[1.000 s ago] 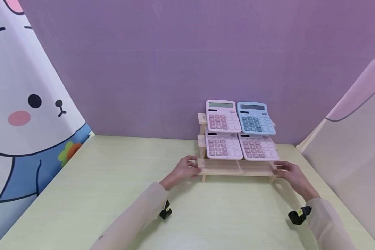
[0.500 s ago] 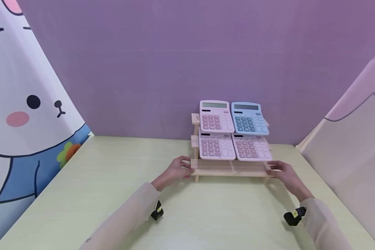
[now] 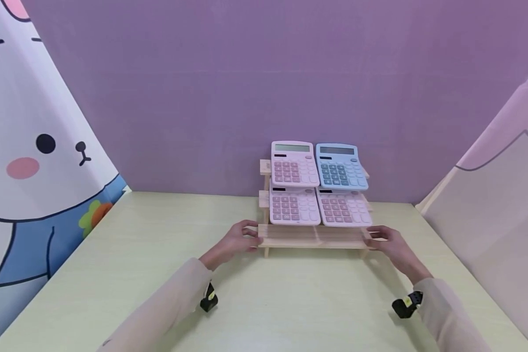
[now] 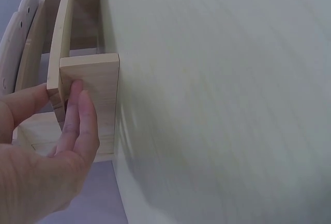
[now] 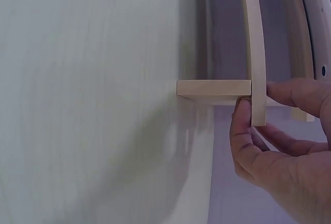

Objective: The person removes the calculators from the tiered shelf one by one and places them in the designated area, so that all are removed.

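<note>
A tiered wooden rack (image 3: 290, 235) bears pink calculators and a blue one. My left hand (image 3: 237, 238) pinches the left end of the lowest shelf; in the left wrist view the thumb is on one face of the board and the fingers are curled beneath, by the leg (image 4: 98, 79). At the other end, my right hand (image 3: 391, 244) grips the same shelf between thumb and fingers, shown closely by the board (image 5: 257, 53) in the right wrist view. On the top tier lean a pink calculator (image 3: 294, 165) and the blue calculator (image 3: 341, 167); two pink calculators (image 3: 294, 208) lean on the middle tier.
The rack stands on a pale table (image 3: 290, 303). Behind rises a purple wall (image 3: 180, 98). A cloth with a cartoon animal (image 3: 48, 195) hangs at the left, and a pale cloth (image 3: 501, 210) hangs at the right.
The rack has slid to the left along the table with the calculators on it. Both hands have moved left with it, keeping their hold on the lowest shelf.
</note>
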Tool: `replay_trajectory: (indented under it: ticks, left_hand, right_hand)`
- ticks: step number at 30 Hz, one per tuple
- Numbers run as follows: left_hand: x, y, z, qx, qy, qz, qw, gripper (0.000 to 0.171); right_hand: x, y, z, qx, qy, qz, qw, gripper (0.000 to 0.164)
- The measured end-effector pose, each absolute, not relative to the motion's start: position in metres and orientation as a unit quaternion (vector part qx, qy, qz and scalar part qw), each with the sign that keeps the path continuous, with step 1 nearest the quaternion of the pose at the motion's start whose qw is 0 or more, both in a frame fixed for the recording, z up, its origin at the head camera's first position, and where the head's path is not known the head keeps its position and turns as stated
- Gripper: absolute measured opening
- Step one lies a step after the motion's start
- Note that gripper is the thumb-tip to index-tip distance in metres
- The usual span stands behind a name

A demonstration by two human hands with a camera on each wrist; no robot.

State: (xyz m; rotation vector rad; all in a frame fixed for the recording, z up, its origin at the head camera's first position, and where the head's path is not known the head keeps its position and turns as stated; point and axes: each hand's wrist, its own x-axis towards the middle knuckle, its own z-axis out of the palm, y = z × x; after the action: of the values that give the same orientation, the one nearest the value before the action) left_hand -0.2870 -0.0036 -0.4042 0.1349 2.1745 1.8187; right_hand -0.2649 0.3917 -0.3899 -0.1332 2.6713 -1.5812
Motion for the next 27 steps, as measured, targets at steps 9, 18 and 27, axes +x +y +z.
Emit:
replay_trajectory:
  ticks: [9, 18, 27]
  left_hand:
    - [-0.2911, -0.0032, -0.4093, 0.026, 0.754, 0.639, 0.15, 0.054]
    - [-0.289, -0.0024, -0.4075, 0.029, 0.752, 0.641, 0.148, 0.054]
    - [-0.286, -0.0021, -0.4059, 0.027, 0.757, 0.636, 0.148, 0.055]
  right_hand:
    - [-0.2651, 0.392, -0.389, -0.035, 0.861, -0.507, 0.015, 0.05]
    - [-0.2666, 0.3926, -0.3905, -0.028, 0.851, -0.524, 0.011, 0.049]
    - [-0.2681, 0.3936, -0.3928, -0.022, 0.837, -0.547, 0.014, 0.048]
